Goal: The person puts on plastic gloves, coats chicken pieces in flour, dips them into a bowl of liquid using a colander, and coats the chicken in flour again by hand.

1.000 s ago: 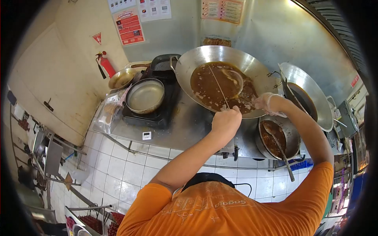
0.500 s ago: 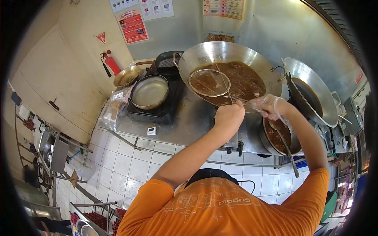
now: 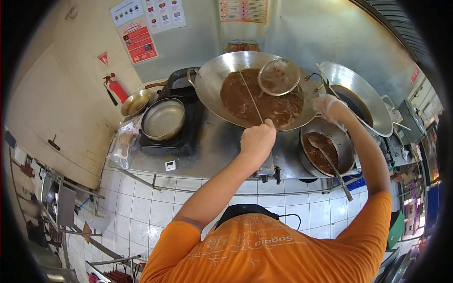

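A large wok of dark brown liquid with bits in it stands in front of me. My left hand is closed around a long thin stick, which slants away into the liquid. My right hand, in a clear plastic glove, is at the wok's right rim, closed on the handle end of a round mesh strainer. Over the right part of the liquid the strainer is tilted, with some pieces in its mesh; its handle hardly shows. Below my right hand is a pot of brown sauce with a metal spoon in it.
At right stands another wok holding dark liquid. A pan sits on a black stove at left, near a grill pan and a small pan. A white timer lies at the counter's front edge.
The strainer has moved right and away from me across the wok, tilting. My right hand has moved away from my left hand toward the rim. The whole view has shifted slightly.
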A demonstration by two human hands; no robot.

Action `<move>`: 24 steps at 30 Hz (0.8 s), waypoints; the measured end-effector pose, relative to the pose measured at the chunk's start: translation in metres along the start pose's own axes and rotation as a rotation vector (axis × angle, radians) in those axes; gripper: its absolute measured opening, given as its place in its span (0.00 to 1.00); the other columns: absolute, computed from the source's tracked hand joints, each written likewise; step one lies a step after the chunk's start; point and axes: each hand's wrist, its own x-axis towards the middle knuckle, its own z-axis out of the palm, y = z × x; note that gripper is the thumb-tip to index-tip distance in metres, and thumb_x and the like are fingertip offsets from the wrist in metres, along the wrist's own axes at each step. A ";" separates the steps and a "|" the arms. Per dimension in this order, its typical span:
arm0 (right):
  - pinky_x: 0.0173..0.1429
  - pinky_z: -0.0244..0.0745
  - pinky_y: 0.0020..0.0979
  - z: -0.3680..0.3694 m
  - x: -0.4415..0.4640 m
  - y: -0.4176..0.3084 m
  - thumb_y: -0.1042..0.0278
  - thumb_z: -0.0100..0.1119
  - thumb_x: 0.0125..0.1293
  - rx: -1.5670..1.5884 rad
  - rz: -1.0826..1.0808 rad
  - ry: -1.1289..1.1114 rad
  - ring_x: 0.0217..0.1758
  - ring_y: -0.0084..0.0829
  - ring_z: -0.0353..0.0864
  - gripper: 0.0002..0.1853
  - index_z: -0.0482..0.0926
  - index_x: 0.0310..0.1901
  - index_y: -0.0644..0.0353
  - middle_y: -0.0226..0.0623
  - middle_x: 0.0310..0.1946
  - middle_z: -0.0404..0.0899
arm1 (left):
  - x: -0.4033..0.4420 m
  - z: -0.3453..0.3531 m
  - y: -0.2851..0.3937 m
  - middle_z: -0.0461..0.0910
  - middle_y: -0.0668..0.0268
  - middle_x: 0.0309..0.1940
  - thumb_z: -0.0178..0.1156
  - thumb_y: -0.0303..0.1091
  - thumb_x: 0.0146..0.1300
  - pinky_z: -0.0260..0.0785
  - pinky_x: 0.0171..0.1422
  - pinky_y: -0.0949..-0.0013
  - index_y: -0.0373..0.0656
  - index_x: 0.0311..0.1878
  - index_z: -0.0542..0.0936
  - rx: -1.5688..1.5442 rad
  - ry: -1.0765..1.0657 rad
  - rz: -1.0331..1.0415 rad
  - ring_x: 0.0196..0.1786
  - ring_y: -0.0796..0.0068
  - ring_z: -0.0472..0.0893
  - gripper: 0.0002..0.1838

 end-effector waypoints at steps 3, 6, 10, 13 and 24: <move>0.33 0.78 0.34 -0.011 0.019 0.001 0.71 0.54 0.65 -1.284 -0.558 0.397 0.30 0.36 0.83 0.12 0.82 0.47 0.59 0.44 0.29 0.82 | -0.001 -0.003 -0.001 0.82 0.51 0.23 0.54 0.26 0.58 0.77 0.29 0.58 0.33 0.36 0.73 0.001 -0.038 0.004 0.28 0.54 0.85 0.06; 0.45 0.80 0.36 0.021 -0.029 -0.064 0.75 0.55 0.60 -1.426 -0.303 0.476 0.42 0.39 0.85 0.11 0.83 0.43 0.60 0.48 0.36 0.84 | 0.000 0.000 -0.001 0.82 0.50 0.23 0.54 0.26 0.58 0.77 0.29 0.57 0.34 0.36 0.73 -0.010 -0.041 -0.005 0.28 0.54 0.85 0.06; 0.46 0.81 0.35 0.026 -0.019 -0.058 0.74 0.56 0.59 -1.631 -0.364 0.247 0.43 0.38 0.86 0.10 0.84 0.41 0.61 0.47 0.38 0.84 | -0.001 0.003 -0.001 0.82 0.50 0.22 0.54 0.27 0.59 0.77 0.30 0.57 0.33 0.36 0.72 -0.026 0.001 -0.016 0.27 0.54 0.85 0.06; 0.37 0.77 0.34 0.039 -0.013 -0.075 0.70 0.55 0.63 -1.537 -0.213 -0.086 0.33 0.34 0.81 0.10 0.84 0.43 0.57 0.41 0.31 0.81 | -0.002 0.003 -0.001 0.82 0.50 0.22 0.54 0.27 0.59 0.77 0.29 0.57 0.33 0.37 0.72 -0.057 0.008 -0.013 0.27 0.54 0.85 0.06; 0.18 0.67 0.25 0.111 -0.085 -0.145 0.58 0.50 0.71 -0.684 0.185 -0.259 0.14 0.18 0.65 0.19 0.75 0.62 0.44 0.23 0.16 0.68 | -0.006 0.003 -0.004 0.81 0.53 0.19 0.56 0.25 0.56 0.77 0.26 0.58 0.35 0.34 0.73 -0.030 0.125 0.050 0.25 0.56 0.85 0.05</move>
